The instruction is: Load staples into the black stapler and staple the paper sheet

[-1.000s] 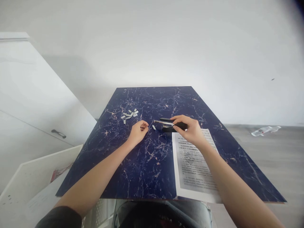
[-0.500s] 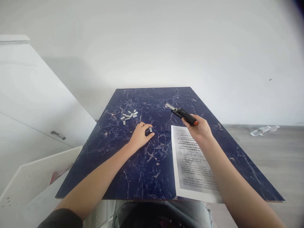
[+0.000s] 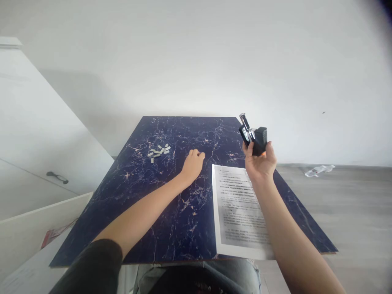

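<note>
My right hand (image 3: pixel 259 163) is raised above the dark blue marbled table (image 3: pixel 171 212), closed round a black stapler (image 3: pixel 253 136) that is swung open, its metal magazine pointing up. My left hand (image 3: pixel 192 162) rests on the table with fingers curled, pinched near the surface; whatever is under the fingertips is hidden. A small pile of silver staple strips (image 3: pixel 158 150) lies to the left of that hand. A printed sheet of paper (image 3: pixel 237 210) lies under my right forearm, hanging slightly over the table's front edge.
A white cabinet (image 3: pixel 36 134) with a dark handle (image 3: pixel 57 177) stands at the left, and a white box (image 3: pixel 36 228) sits below it. A plastic bottle (image 3: pixel 317 170) lies on the grey floor at the right. A plain white wall is behind.
My right hand lifted the stapler off the table and tipped it upright, opened. My left hand closed over the small staple strip and slid slightly right. The camera view shifted rightward.
</note>
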`<state>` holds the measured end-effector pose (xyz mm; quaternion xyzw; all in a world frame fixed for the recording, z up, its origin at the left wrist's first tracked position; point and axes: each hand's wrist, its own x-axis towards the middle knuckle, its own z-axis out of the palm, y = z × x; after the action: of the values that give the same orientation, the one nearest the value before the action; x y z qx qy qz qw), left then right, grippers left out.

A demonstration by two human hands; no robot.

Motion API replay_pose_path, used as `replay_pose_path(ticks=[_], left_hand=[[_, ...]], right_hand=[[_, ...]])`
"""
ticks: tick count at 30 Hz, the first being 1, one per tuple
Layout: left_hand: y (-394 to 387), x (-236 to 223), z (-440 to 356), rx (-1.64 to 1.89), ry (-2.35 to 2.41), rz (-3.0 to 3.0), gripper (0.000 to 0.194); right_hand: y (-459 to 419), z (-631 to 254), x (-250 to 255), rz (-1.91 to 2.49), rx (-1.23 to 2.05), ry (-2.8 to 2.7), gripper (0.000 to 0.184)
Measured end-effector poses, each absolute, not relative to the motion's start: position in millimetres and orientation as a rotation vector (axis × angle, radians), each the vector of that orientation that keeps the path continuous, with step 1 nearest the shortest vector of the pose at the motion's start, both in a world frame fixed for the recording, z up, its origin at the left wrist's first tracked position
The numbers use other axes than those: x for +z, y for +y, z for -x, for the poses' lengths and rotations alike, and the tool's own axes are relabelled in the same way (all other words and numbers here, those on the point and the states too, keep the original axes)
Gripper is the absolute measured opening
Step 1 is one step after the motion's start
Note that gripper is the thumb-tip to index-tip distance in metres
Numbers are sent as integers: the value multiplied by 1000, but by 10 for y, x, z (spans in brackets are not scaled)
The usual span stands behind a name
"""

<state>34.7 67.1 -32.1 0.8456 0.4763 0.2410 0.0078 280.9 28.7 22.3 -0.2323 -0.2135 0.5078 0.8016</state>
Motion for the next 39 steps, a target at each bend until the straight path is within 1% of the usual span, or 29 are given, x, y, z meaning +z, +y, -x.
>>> replay_pose_path(ticks=[5, 9, 12, 16, 18, 20, 22, 24, 26, 29, 33, 37, 39], left_hand=[[1063, -294, -1324, 897, 1181, -2550, 31], [1260, -366, -1874, 795, 1067, -2521, 31], [1311, -393, -2007, 742, 1067, -2507, 26], [1276, -376, -2007, 757, 1093, -2496, 17], [1237, -335, -1978, 790, 1125, -2481, 18], [1190, -269, -1898, 868, 1126, -2445, 22], [1132, -188, -1726, 1020, 1075, -2335, 24], [1050, -114, -1451, 1186, 1034, -2145, 23], [935, -70, -1101, 1269, 1062, -1967, 22], [713, -76, -553, 1260, 1107, -1815, 21], [433, -147, 1, 1170, 1167, -1661, 16], [277, -135, 305, 1122, 1092, -1506, 24], [244, -108, 390, 1096, 1046, -1521, 30]], right_hand=[[299, -2890, 214, 488, 1043, -460, 37], [329, -2914, 178, 475, 1034, -463, 33], [352, -2906, 146, 486, 1040, -423, 32], [359, -2839, 124, 514, 1068, -399, 31], [353, -2792, 131, 534, 1080, -401, 28], [349, -2751, 140, 569, 1113, -398, 24], [352, -2718, 139, 638, 1157, -392, 24], [362, -2686, 115, 746, 1194, -393, 27], [369, -2643, 70, 860, 1222, -430, 32], [347, -2543, 0, 964, 1260, -531, 36], [244, -2364, -17, 1021, 1314, -606, 33], [123, -2196, 9, 1095, 1426, -633, 33], [80, -2126, 4, 1124, 1488, -657, 34]])
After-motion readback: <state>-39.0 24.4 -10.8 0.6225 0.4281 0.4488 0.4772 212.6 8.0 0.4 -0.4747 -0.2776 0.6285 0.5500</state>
